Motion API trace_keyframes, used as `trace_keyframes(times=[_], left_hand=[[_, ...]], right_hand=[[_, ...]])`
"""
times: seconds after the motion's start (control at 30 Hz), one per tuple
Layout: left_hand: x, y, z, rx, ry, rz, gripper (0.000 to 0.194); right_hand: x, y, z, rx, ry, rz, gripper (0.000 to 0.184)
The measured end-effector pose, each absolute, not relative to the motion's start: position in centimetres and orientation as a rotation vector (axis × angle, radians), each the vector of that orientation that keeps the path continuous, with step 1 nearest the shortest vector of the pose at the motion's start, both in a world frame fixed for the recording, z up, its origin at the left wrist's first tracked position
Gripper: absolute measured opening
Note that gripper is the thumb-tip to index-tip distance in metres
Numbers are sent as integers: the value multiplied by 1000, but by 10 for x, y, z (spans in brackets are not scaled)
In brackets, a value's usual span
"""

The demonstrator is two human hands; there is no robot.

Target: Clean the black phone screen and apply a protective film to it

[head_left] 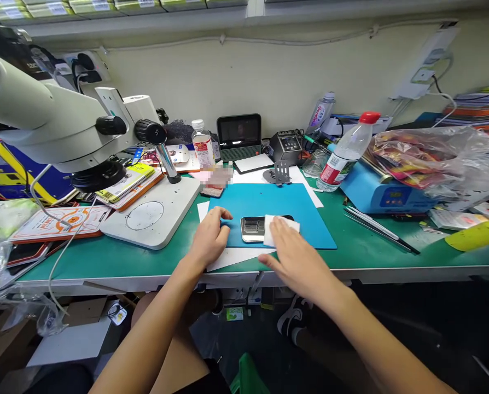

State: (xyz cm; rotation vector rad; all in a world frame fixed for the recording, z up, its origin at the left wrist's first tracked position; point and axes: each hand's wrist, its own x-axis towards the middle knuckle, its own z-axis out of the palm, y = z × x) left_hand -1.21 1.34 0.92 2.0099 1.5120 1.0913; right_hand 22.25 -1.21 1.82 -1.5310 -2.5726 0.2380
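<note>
A smartphone (252, 229) with a dark, glossy face and a silver edge lies flat on the blue mat (269, 197). My right hand (289, 251) presses a folded white wipe (292, 225) down on the phone's right half, which is mostly hidden. Its fingers lie along the wipe, with the thumb held apart near the mat's front edge. To the left of the phone rests my left hand (210, 236), its fingers loosely bent and the thumb apart from them. It holds nothing visible and does not touch the phone.
A microscope (64, 120) on a pale base (154, 219) stands to the left. Tweezers (379, 230) lie to the right, near a red-capped bottle (347, 153) and a blue device (384, 191). A soldering station (286, 146) and small screen (239, 130) stand behind.
</note>
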Motion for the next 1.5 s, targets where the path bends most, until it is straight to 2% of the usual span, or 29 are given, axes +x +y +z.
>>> trace_keyframes(times=[0.13,0.3,0.47,0.63,0.83,0.93,1.1,1.17,1.33,1.5], left_hand=[[-9,15,9,2086,1504,1019,20],[-12,15,6,2077,1485,1048,21],[-11,13,9,2122,1373,1055,23],[-5,13,13,2186,1298,981,24],[-7,11,14,2238,1235,934,23],[-8,8,18,2302,1142,873,29],[-5,6,27,2339,1129,814,32],[-5,6,27,2356,1125,790,39],[-9,6,19,2336,1073,813,78],[-13,5,16,2313,1084,843,83]], right_hand=[[206,9,20,-1637,-2507,217,111],[173,-14,23,-1397,-2586,251,106],[219,-28,16,-1468,-2571,125,98],[223,-5,14,-1615,-2463,73,104],[175,-23,21,-1303,-2575,153,96],[197,-35,19,-1242,-2625,133,91],[250,-18,15,-1414,-2591,104,91],[245,-5,16,-1472,-2568,139,93],[185,3,18,-1293,-2597,249,89],[187,-19,16,-1167,-2609,275,91]])
